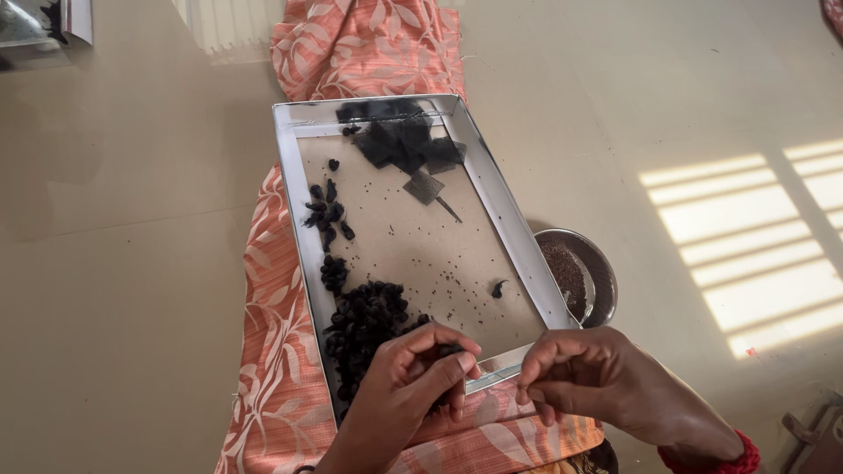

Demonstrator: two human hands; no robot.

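Note:
A shallow metal tray point(514, 219) rests on my lap, lined with brown paper. A heap of small black pod-like pieces point(364, 320) lies along its left and near side, and several square black mesh scraps point(408, 145) sit at the far end. One lone black piece point(499, 288) lies near the right wall, amid scattered tiny seeds. My left hand point(413, 386) is at the tray's near edge, fingers pinched over the heap; something small may be between them, but I cannot tell. My right hand point(597, 377) is beside it at the near right corner, fingers curled together.
A small steel bowl point(597, 268) with brown seeds stands on the floor just right of the tray. Orange patterned cloth point(360, 44) covers my legs under the tray. Sunlight stripes fall on the beige floor point(746, 228) at right. A dark object sits at the lower right corner.

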